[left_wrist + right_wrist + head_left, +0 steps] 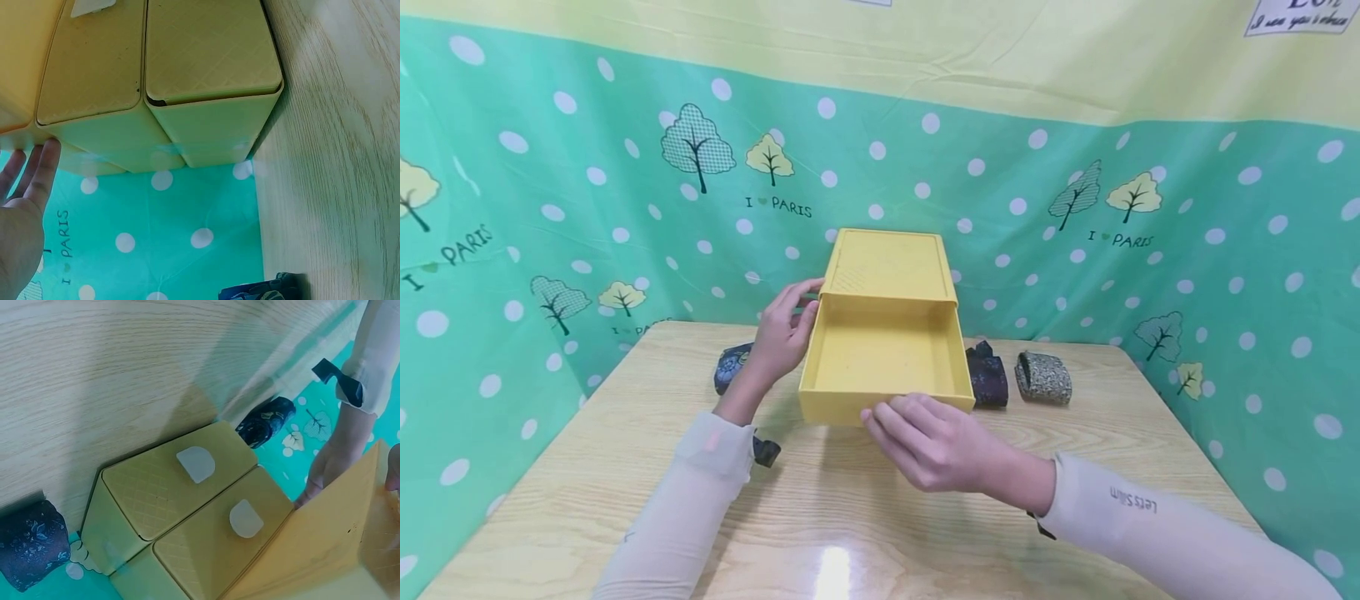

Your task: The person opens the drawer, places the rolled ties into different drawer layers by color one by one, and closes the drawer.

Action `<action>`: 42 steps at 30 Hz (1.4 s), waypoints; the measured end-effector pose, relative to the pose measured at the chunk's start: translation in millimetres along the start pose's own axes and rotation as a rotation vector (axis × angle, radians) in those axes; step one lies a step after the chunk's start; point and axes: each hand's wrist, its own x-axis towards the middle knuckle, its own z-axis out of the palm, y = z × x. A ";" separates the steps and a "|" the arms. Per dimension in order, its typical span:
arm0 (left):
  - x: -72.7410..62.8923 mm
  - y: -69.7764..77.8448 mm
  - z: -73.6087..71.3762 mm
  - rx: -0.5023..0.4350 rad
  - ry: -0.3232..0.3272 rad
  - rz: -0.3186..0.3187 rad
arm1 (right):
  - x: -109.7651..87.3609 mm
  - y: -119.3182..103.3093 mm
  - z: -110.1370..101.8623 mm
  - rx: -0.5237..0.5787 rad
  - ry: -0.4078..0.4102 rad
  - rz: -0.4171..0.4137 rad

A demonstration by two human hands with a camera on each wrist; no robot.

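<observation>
A yellow drawer cabinet [891, 262] stands at the back of the table, its top drawer [887, 354] pulled out toward me. The drawer's bare bottom shows. My right hand [932, 442] grips the drawer's front edge, fingers curled over the rim near its right half. Against the cabinet's left side, just behind the drawer opening, my left hand [786, 329] rests with extended fingers; in the left wrist view these fingers [45, 169] lie flat at the cabinet wall. Below the pulled drawer, two closed drawers carry white half-round handles [196, 464] in the right wrist view.
A dark blue patterned cloth roll [732, 367] lies left of the cabinet. To its right are a dark purple floral roll [988, 379] and a grey speckled roll [1045, 377]. A green polka-dot curtain [625, 208] hangs behind the wooden table [647, 450].
</observation>
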 end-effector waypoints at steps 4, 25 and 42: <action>0.2 0.5 -0.1 -0.006 0.001 0.000 | 1.4 -0.9 -1.6 -0.005 0.011 -0.014; -0.6 0.4 -0.1 -0.008 -0.008 -0.025 | 3.2 -1.4 -4.4 -0.007 0.052 -0.042; -1.0 1.4 -0.5 -0.005 -0.006 -0.021 | 4.3 41.7 -25.2 0.131 0.119 0.337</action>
